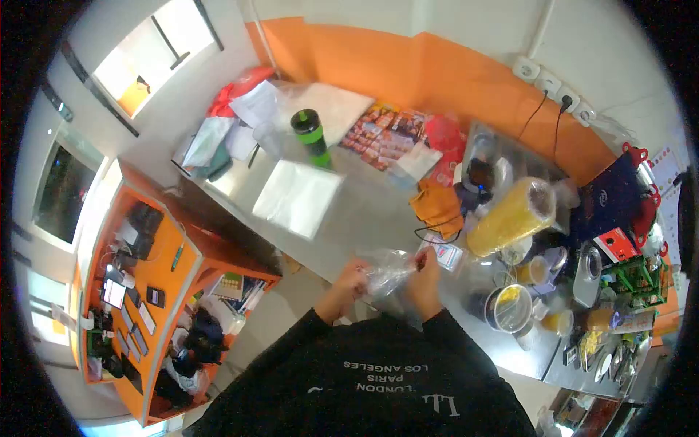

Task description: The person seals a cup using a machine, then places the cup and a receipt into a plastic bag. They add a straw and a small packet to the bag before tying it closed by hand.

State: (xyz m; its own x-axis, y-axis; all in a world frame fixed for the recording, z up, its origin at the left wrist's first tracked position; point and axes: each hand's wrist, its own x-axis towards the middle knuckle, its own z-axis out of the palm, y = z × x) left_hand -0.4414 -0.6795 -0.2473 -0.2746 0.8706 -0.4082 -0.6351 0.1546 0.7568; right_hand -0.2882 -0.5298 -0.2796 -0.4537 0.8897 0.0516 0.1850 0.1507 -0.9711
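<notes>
A crumpled clear plastic bag (388, 274) is stretched between my two hands, close in front of my chest at the table's near edge. My left hand (351, 282) has its fingers closed on the bag's left side. On the opposite side, my right hand (425, 275) pinches it with bent fingers. Whether anything is inside the bag I cannot make out. Just beyond, on the metal table (364, 211), lies a stack of white sheets (298, 198). A lanyard card (444, 253) lies to the right of my right hand.
A green and black tumbler (312, 138) stands behind the sheets. To the right are an orange cloth (435, 207), a big yellow plastic-wrap roll (513, 216), a clear tub (508, 307) and several jars. A lower orange desk (175, 266) with phones stands at the left.
</notes>
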